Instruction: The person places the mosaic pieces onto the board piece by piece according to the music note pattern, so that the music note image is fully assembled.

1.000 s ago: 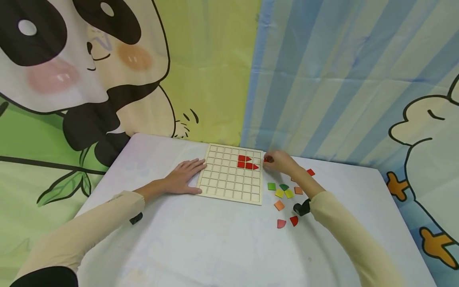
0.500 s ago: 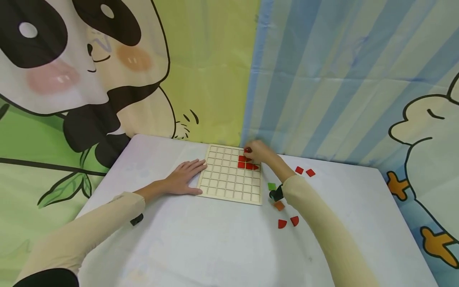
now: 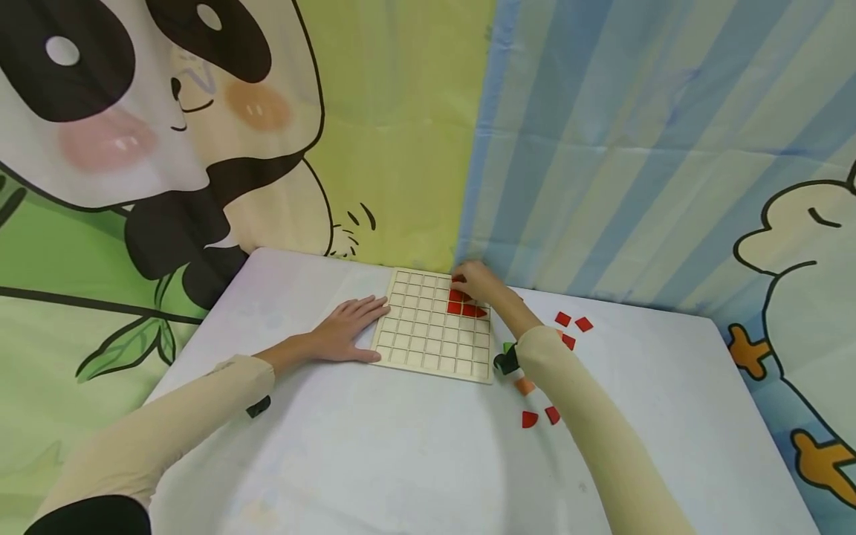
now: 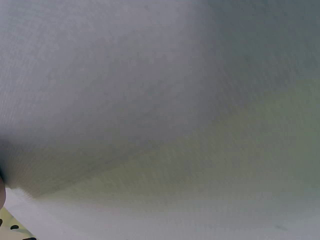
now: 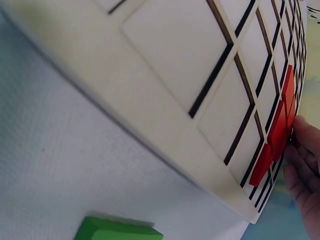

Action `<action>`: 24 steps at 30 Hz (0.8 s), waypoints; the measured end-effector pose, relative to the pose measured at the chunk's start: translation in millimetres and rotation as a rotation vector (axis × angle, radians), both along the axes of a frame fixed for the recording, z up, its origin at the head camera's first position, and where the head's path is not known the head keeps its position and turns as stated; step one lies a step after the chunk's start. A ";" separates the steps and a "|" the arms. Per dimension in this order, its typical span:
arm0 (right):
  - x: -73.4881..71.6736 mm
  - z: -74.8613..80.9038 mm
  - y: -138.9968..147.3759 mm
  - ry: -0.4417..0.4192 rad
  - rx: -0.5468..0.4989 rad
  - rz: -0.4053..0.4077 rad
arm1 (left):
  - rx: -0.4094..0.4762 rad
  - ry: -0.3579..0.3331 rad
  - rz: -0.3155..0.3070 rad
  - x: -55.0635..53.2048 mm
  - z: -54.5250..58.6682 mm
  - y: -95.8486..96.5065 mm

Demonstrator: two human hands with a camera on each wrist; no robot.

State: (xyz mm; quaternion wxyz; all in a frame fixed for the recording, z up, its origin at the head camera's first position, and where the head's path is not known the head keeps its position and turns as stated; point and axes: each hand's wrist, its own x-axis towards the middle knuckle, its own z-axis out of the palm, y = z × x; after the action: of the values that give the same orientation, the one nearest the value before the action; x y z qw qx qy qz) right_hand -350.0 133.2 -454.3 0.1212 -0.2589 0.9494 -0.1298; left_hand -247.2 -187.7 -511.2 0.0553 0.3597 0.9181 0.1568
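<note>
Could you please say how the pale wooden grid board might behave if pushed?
The pale wooden grid board is probably stiff, its edges looking straight. Broad and low, it would likely slide rather than tip.

No text, label, brand, number or sign can be read in any view; none is made out on the gridded board (image 3: 428,343), the red pieces (image 5: 276,130), the white table (image 3: 388,446) or the cartoon backdrop (image 3: 401,126).

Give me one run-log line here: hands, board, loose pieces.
left hand: spread, touching grid board | right hand: fingertips at red pieces on board | loose pieces: on table, right of board
</note>
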 end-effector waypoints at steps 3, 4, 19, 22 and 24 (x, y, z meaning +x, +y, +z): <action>-0.6 -1.0 0.8 0.013 -0.010 -0.008 | 0.001 0.000 -0.001 0.4 3.5 0.9; -0.9 -1.4 1.1 0.018 -0.017 -0.008 | 0.000 0.000 -0.001 0.6 4.9 1.1; 3.1 -3.4 -0.5 -0.021 -0.142 -0.128 | -0.005 0.000 0.004 0.1 2.1 0.9; 4.2 -3.6 -0.6 -0.033 -0.160 -0.156 | 0.003 -0.008 0.003 1.4 2.8 1.2; 4.9 -4.2 -0.3 -0.041 -0.170 -0.175 | 0.008 -0.011 0.001 2.2 3.1 1.4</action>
State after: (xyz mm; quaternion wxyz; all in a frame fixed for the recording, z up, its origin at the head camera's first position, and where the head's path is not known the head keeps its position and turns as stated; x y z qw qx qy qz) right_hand -345.0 132.9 -458.5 0.1062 -0.1816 0.9513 -0.2252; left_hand -245.1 -186.4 -508.1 0.0589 0.3588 0.9173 0.1626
